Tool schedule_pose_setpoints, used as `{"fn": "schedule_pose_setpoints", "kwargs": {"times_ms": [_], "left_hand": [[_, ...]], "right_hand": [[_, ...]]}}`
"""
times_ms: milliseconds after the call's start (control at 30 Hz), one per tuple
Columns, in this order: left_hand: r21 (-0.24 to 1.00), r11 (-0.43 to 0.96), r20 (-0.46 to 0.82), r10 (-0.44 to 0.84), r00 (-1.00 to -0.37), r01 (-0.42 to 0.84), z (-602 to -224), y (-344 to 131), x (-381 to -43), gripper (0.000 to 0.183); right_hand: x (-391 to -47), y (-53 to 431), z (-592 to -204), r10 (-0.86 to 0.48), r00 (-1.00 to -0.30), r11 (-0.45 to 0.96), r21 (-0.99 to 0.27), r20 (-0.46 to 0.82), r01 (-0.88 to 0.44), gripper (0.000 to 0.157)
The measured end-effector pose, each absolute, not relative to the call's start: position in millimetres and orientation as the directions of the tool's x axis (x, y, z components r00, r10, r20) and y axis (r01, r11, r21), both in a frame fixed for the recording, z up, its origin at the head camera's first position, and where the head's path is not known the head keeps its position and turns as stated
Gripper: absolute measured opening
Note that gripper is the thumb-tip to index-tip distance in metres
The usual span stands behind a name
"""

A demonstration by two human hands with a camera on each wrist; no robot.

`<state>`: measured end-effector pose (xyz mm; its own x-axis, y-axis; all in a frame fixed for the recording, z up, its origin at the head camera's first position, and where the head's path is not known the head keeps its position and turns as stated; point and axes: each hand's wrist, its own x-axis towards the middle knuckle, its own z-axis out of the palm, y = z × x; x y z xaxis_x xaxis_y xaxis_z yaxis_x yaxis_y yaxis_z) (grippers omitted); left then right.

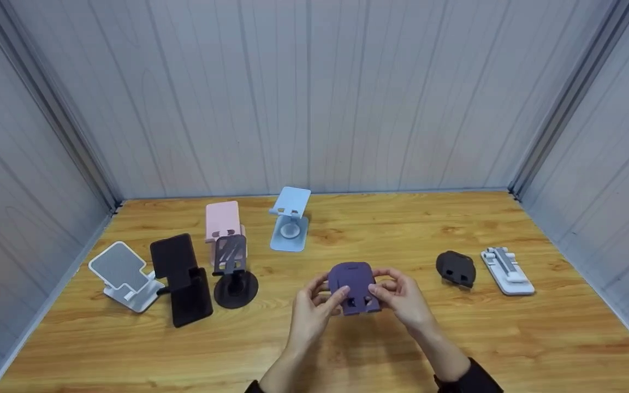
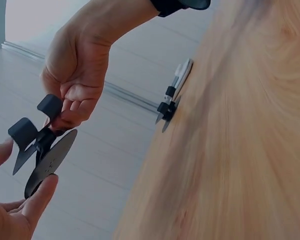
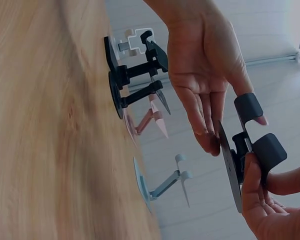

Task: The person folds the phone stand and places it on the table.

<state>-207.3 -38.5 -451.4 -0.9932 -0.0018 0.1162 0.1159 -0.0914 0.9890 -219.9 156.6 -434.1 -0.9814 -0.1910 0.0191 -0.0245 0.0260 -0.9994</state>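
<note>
A dark purple phone stand (image 1: pixel 354 277) is held up over the front middle of the table. My left hand (image 1: pixel 310 312) grips its left side, thumb on the front face. On the opposite edge, my right hand (image 1: pixel 406 301) pinches it near the lower cutout. Both wrist views show the stand (image 2: pixel 51 159) from the side: two lip hooks, a short hinged arm and a rounded base plate (image 3: pixel 229 167) lying close to the upper plate. The stand is clear of the tabletop.
Left are a white-and-grey stand (image 1: pixel 120 267), a black stand (image 1: pixel 173 259), a round-based black stand (image 1: pixel 236 290) and a pink stand (image 1: pixel 223 217). A light blue stand (image 1: pixel 291 202) stands behind. Folded dark (image 1: pixel 455 266) and white stands (image 1: pixel 516 285) lie right. Panel walls (image 1: pixel 336 98) enclose the table.
</note>
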Motion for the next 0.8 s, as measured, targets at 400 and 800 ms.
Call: {"fn": "schedule_pose_setpoints", "kwargs": {"times_ms": [400, 800], "left_hand": [[0.786, 0.556, 0.402, -0.13, -0.906, 0.269, -438, -107, -236, 0.029], [0.63, 0.772, 0.447, -0.263, -0.855, 0.091, -437, -170, -273, 0.04]], "right_hand": [[-250, 173, -443, -0.066, -0.995, 0.003, -0.997, -0.079, 0.079, 0.026], [-291, 208, -459, 0.084, -0.978, 0.029, -0.98, -0.193, 0.196, 0.036]]}}
